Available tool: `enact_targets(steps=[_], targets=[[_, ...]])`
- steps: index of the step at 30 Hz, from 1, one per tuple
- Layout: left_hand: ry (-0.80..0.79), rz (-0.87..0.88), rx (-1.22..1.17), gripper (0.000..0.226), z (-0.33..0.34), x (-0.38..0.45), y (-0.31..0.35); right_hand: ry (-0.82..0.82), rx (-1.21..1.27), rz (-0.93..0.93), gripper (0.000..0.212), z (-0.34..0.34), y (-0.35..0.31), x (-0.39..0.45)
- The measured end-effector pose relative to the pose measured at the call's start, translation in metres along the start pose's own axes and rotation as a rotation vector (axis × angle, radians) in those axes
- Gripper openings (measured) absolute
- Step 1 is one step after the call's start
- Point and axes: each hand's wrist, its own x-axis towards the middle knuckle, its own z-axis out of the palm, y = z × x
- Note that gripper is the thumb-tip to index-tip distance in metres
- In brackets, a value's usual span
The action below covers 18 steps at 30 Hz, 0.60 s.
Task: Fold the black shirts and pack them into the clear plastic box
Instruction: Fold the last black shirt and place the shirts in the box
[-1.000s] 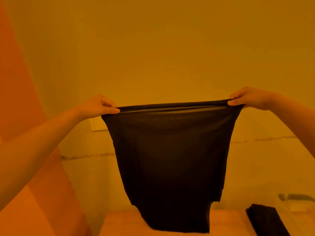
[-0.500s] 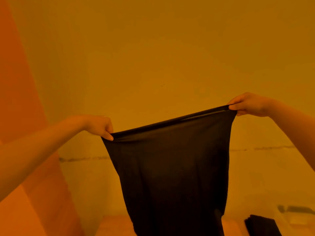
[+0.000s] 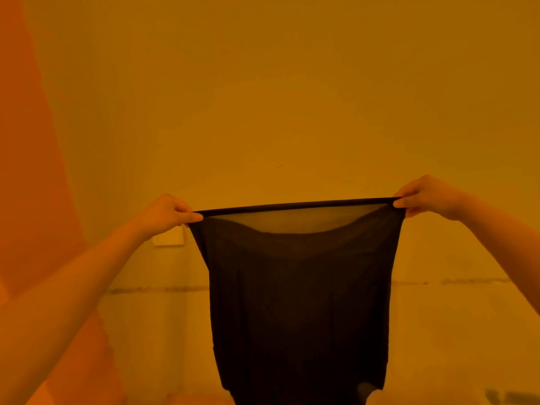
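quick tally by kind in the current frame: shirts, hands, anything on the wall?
Shirts: 1, black shirt held up by its top edge
Hands: 2, left hand and right hand, each pinching a top corner
Wall plates: 1, wall plate behind the left hand
Total: 4

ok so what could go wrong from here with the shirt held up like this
1. The left hand and right hand each only pinch a corner of the black shirt, so a slip could drop one side.
2. The shirt hangs in the air with its lower part bunched, so it may be laid down creased.
3. The shirt blocks the view below, so it could be set down off target.
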Motion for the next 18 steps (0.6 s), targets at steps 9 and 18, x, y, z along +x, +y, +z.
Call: enact_targets(steps=[9,18], targets=[[-0.098,0.051,0.493,0.025,0.001,0.012,0.015,0.046,-0.167,0.033,0.010,-0.009,-0.002,0.011],[0.246,-0.012,0.121,0.016,0.004,-0.003,0.025,0.285,-0.083,-0.011,0.022,-0.011,-0.001,-0.013]])
